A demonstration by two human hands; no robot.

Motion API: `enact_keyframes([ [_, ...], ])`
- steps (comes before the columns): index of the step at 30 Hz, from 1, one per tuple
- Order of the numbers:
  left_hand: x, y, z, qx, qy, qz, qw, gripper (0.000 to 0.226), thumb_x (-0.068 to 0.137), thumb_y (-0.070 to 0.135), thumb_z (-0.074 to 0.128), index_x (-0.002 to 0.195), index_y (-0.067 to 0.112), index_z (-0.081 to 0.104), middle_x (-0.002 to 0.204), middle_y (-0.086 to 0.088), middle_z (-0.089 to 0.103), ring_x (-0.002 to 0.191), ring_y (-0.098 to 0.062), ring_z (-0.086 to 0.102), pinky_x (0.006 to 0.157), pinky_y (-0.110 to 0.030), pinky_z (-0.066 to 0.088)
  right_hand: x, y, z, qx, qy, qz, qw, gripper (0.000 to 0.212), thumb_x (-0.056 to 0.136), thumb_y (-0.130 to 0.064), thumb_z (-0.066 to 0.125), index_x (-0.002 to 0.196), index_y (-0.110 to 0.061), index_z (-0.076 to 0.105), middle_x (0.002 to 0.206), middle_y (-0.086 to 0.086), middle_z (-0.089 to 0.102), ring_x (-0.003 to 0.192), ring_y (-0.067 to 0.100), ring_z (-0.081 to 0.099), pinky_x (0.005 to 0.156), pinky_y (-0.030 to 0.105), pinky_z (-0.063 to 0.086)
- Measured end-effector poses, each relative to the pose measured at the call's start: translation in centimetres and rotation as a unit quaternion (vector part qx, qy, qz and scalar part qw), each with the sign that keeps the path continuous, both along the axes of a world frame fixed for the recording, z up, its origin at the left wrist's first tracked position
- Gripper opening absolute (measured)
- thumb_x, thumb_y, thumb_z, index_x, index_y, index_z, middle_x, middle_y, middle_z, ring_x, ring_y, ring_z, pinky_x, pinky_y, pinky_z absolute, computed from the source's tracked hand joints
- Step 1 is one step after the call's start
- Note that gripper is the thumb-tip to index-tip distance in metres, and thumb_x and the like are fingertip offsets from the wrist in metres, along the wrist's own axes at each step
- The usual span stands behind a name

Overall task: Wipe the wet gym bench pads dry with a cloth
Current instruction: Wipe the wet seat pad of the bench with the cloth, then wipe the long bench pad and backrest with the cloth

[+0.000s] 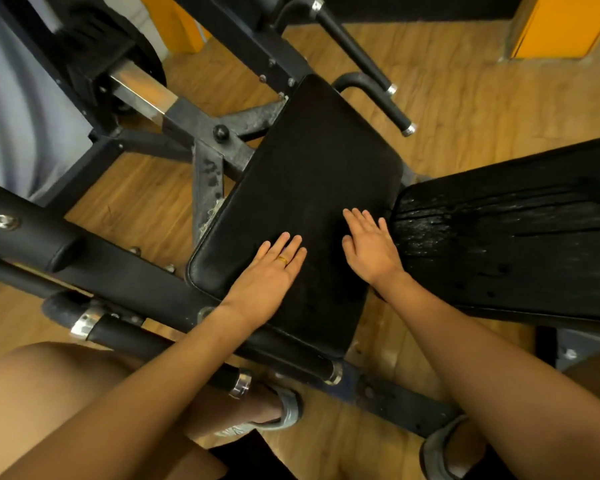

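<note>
Head view: left hand (269, 271) flat on black seat pad (305, 161), fingers straight, together, gold ring (282, 260) on one. Right hand (371, 245) flat beside it, fingers spread. Back pad (520, 237) right, droplets glistening. Wood floor (465, 98) beneath.

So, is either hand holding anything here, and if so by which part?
Nothing is held. The left hand and right hand both rest flat, fingers straight, on the seat pad. No cloth can be made out.
</note>
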State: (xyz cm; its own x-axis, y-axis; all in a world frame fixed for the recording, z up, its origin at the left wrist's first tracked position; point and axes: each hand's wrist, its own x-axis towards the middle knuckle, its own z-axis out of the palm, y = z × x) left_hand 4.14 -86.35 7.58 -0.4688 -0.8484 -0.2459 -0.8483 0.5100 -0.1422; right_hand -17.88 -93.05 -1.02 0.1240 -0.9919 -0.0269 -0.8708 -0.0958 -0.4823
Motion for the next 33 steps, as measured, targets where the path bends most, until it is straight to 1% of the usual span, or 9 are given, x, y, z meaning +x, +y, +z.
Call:
enact_keyframes([
  [3, -1.1, 0.5, 0.1, -0.008, 0.007, 0.004, 1.0, 0.084, 0.093, -0.009, 0.044, 0.162, 0.014, 0.001, 0.169, -0.007, -0.009, 0.154, -0.025, -0.017, 0.122, -0.04, -0.009, -1.6, 1.5, 1.4, -0.013, 0.056, 0.015, 0.998, 0.059, 0.106, -0.031, 0.036, 0.161, -0.02, 0.02, 0.166, 0.003, 0.027, 0.155, 0.022, 0.018, 0.127, 0.045, 0.008],
  [7, -2.2, 0.8, 1.0, -0.03, 0.002, 0.001, 1.0, 0.086, 0.093, -0.01, 0.045, 0.161, 0.015, 0.0, 0.169, -0.007, -0.01, 0.154, -0.025, -0.017, 0.121, -0.041, -0.009, -4.1, 3.3, 3.2, -0.039, 0.125, 0.032, 0.991, 0.059, 0.105, -0.031, 0.038, 0.16, -0.02, 0.023, 0.164, 0.005, 0.03, 0.154, 0.026, 0.019, 0.126, 0.047, 0.009],
  [12, -3.7, -0.4, 2.6, -0.084, -0.005, 0.001, 0.996, 0.088, 0.092, -0.011, 0.047, 0.161, 0.014, -0.002, 0.168, -0.008, -0.012, 0.154, -0.026, -0.016, 0.12, -0.041, -0.009, -8.0, 4.9, 5.3, -0.04, 0.236, 0.009, 0.971, 0.062, 0.103, -0.034, 0.038, 0.16, -0.018, 0.021, 0.167, 0.01, 0.022, 0.156, 0.03, 0.008, 0.126, 0.052, 0.003],
  [14, -4.9, -0.9, 3.1, -0.09, 0.004, 0.003, 0.996, 0.09, 0.092, -0.011, 0.048, 0.161, 0.014, -0.004, 0.168, -0.008, -0.012, 0.153, -0.027, -0.017, 0.119, -0.041, -0.008, -9.2, 5.8, 6.3, -0.037, 0.284, -0.006, 0.958, 0.063, 0.104, -0.038, 0.034, 0.161, -0.016, 0.02, 0.168, 0.011, 0.018, 0.156, 0.031, 0.004, 0.126, 0.054, 0.001],
  [17, -7.1, -1.3, 3.1, -0.085, 0.026, 0.006, 0.996, 0.092, 0.091, -0.01, 0.051, 0.16, 0.014, -0.005, 0.168, -0.008, -0.012, 0.154, -0.026, -0.016, 0.121, -0.042, -0.006, -10.0, 6.9, 6.9, -0.025, 0.327, -0.02, 0.945, 0.064, 0.105, -0.042, 0.03, 0.161, -0.016, 0.017, 0.168, 0.013, 0.014, 0.156, 0.032, 0.0, 0.125, 0.055, -0.001],
  [22, -10.9, -0.7, 2.9, -0.07, 0.079, 0.014, 0.994, 0.087, 0.093, -0.01, 0.046, 0.161, 0.013, -0.003, 0.169, -0.008, -0.01, 0.155, -0.025, -0.014, 0.123, -0.042, -0.004, -11.5, 7.2, 7.9, -0.009, 0.364, -0.042, 0.93, 0.064, 0.105, -0.044, 0.026, 0.161, -0.015, 0.016, 0.168, 0.014, 0.012, 0.156, 0.033, -0.001, 0.125, 0.056, -0.003],
  [26, -12.5, -0.6, 2.8, -0.049, 0.101, 0.018, 0.993, 0.082, 0.095, -0.008, 0.043, 0.161, 0.013, -0.001, 0.169, -0.008, -0.009, 0.155, -0.025, -0.013, 0.126, -0.045, 0.0, -12.4, 8.3, 7.1, 0.024, 0.362, -0.067, 0.93, 0.064, 0.105, -0.045, 0.023, 0.161, -0.014, 0.017, 0.169, 0.015, 0.007, 0.156, 0.033, 0.0, 0.125, 0.055, -0.004],
  [29, -13.2, -0.5, 3.2, -0.05, 0.105, 0.024, 0.993, 0.08, 0.096, -0.007, 0.042, 0.161, 0.012, -0.001, 0.169, -0.009, -0.008, 0.155, -0.025, -0.012, 0.125, -0.045, -0.001, -12.7, 8.6, 6.0, 0.04, 0.362, -0.075, 0.928, 0.065, 0.104, -0.047, 0.02, 0.16, -0.013, 0.022, 0.168, 0.015, 0.01, 0.156, 0.032, 0.002, 0.125, 0.054, -0.004],
  [33, -14.0, -0.8, 4.0, -0.064, 0.118, 0.018, 0.991, 0.077, 0.097, -0.005, 0.04, 0.161, 0.011, 0.001, 0.169, -0.009, -0.006, 0.155, -0.025, -0.011, 0.124, -0.044, -0.001, -12.7, 8.2, 5.8, 0.047, 0.367, -0.09, 0.925, 0.068, 0.103, -0.049, 0.023, 0.159, -0.011, 0.024, 0.168, 0.016, 0.012, 0.156, 0.033, 0.002, 0.125, 0.054, -0.004],
])
